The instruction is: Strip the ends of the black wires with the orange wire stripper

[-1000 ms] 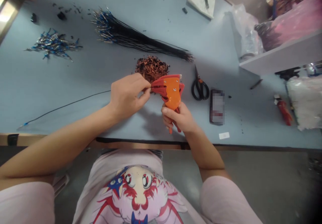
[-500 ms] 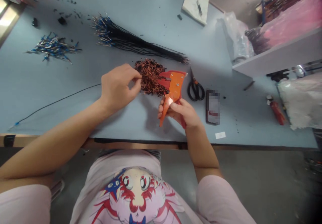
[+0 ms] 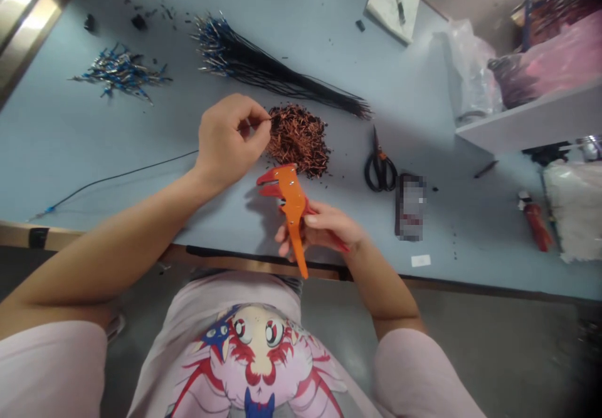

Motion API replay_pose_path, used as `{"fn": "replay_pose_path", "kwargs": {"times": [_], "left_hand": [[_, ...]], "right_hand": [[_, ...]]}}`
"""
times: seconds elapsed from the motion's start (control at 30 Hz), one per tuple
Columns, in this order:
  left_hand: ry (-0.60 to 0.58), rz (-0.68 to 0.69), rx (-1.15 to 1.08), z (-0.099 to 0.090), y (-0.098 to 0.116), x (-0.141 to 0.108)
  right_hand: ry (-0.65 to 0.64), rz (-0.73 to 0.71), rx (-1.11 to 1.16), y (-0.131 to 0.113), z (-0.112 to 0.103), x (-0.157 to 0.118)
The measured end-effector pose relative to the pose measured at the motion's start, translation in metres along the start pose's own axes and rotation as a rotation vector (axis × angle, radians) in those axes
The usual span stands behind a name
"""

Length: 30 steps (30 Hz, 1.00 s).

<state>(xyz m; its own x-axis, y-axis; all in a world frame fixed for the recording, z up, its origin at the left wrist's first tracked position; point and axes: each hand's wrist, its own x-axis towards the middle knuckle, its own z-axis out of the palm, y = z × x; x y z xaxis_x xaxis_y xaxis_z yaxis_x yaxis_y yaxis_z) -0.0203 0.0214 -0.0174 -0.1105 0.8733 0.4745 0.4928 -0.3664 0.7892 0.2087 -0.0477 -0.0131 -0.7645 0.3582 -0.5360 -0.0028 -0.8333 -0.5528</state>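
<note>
My left hand (image 3: pixel 232 139) pinches a thin black wire (image 3: pixel 126 170) near its end, beside a pile of copper-coloured scraps (image 3: pixel 301 139). From that hand the wire runs left across the blue-grey table to a blue-tipped end. My right hand (image 3: pixel 324 227) is wrapped round an orange and red wire stripper (image 3: pixel 292 198) near the front edge. The tool's red jaws point left, below the scrap pile and apart from the wire. Behind the pile lies a bundle of black wires (image 3: pixel 282 79) with blue and silver ends.
Blue and silver terminals (image 3: pixel 117 73) lie loose at the left. Right of the scraps are black-handled scissors (image 3: pixel 380 167) and a phone (image 3: pixel 410 208). A white pad (image 3: pixel 394 4) lies at the back, and a shelf (image 3: pixel 531 117) with plastic bags stands at the right.
The stripper has moved left and towards the table's front edge, away from the scraps, and its jaws have turned. My left hand has risen slightly with the wire. The whole view has shifted.
</note>
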Motion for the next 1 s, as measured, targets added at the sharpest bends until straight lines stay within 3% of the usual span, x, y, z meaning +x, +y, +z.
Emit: {"fn": "replay_pose_path", "kwargs": {"times": [0.13, 0.27, 0.37, 0.47, 0.63, 0.83, 0.93, 1.0], "left_hand": [[-0.017, -0.015, -0.002, 0.001, 0.003, -0.001], [-0.011, -0.066, -0.069, 0.004, 0.002, -0.001], [-0.001, -0.149, -0.167, 0.004, -0.001, 0.001], [-0.07, -0.244, -0.279, 0.003, -0.003, 0.003], [-0.218, -0.329, -0.54, 0.002, 0.005, 0.002], [-0.426, -0.48, -0.655, 0.001, 0.011, -0.002], [-0.438, -0.483, -0.662, 0.002, 0.009, -0.002], [-0.364, -0.471, -0.634, 0.004, 0.011, -0.006]], "right_hand": [[0.124, -0.051, -0.015, -0.005, -0.001, -0.004], [0.086, -0.069, -0.054, -0.006, 0.0, -0.006], [0.184, -0.1, -0.135, -0.004, 0.002, -0.004], [0.201, -0.156, -0.205, -0.002, 0.002, -0.004], [0.217, -0.406, -0.265, -0.004, 0.003, -0.012], [0.246, -0.434, -0.333, -0.004, 0.003, -0.013], [0.247, -0.452, -0.371, -0.002, 0.002, -0.011], [0.317, -0.518, -0.437, 0.0, 0.0, -0.009]]}}
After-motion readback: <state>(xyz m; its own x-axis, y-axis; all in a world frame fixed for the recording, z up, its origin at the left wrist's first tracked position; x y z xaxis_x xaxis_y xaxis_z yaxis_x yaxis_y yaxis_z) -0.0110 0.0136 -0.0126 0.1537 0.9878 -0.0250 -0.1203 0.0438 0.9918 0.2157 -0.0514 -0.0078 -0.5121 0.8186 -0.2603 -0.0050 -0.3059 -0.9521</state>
